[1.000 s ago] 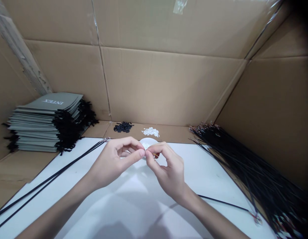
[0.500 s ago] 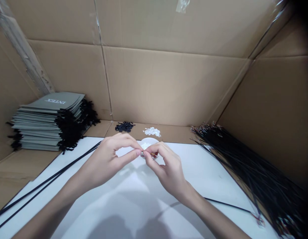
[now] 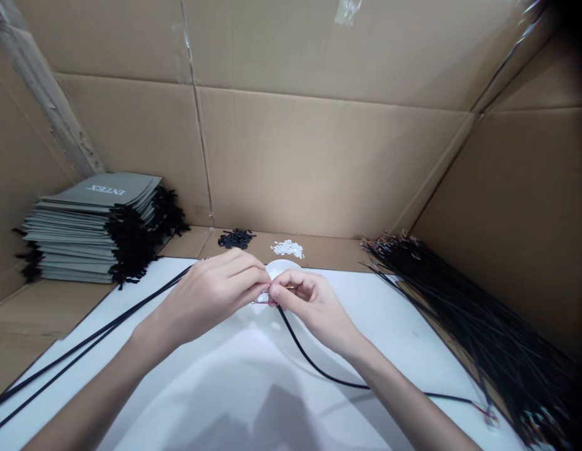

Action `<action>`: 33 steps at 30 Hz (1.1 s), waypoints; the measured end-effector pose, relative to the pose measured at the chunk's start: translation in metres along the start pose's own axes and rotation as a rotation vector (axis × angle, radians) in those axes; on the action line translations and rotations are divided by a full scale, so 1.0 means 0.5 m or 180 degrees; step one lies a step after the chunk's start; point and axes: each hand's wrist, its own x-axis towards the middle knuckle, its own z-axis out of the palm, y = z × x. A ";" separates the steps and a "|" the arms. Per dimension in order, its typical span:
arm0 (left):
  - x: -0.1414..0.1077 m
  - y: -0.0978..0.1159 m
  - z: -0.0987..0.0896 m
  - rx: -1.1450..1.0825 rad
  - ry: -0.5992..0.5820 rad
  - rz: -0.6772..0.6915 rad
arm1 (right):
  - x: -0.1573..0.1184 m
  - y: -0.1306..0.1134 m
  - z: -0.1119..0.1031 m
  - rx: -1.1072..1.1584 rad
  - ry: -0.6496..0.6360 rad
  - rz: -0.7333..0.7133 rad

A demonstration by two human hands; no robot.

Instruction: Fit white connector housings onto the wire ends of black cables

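Note:
Near the middle of the head view, my left hand and my right hand meet fingertip to fingertip. Both pinch at the thin coloured wires on the end of a black cable. The cable curves down from the fingertips, passes under my right forearm and ends in loose wires at the right. Just behind the fingers is a white round dish, partly covered by the hands. What exactly lies between the fingertips is too small to tell.
A stack of grey INTEX sheets with black ties stands at the left. Small black pieces and white pieces lie along the back. Many black cables fill the right side; more cables cross the left. Cardboard walls surround the table.
The black cable now shows hanging in a curve below the fingertips. My left hand's fingers have closed together, and my right hand has turned and shifted slightly down.

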 end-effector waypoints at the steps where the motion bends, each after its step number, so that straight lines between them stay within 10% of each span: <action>1: 0.001 -0.001 0.000 0.0117 0.0041 0.0202 | 0.001 -0.001 -0.004 0.0094 -0.0115 0.0127; 8: 0.018 0.009 -0.005 0.1327 0.0883 0.1475 | 0.007 0.014 -0.016 0.1613 -0.0488 0.0845; 15: 0.000 0.017 -0.003 0.1452 0.0966 0.1631 | 0.004 0.013 -0.011 0.2026 -0.0622 0.0998; 21: 0.006 0.004 -0.001 0.0026 0.1317 0.0172 | -0.008 0.001 -0.010 0.0566 0.0305 -0.0085; 25: 0.017 0.029 -0.018 -0.1153 0.0643 -0.1084 | -0.020 -0.010 -0.005 -0.0407 0.0745 -0.0701; 33: 0.017 0.042 -0.003 -0.2136 -0.0064 -0.1744 | -0.040 -0.030 0.006 -0.1411 0.1009 -0.1468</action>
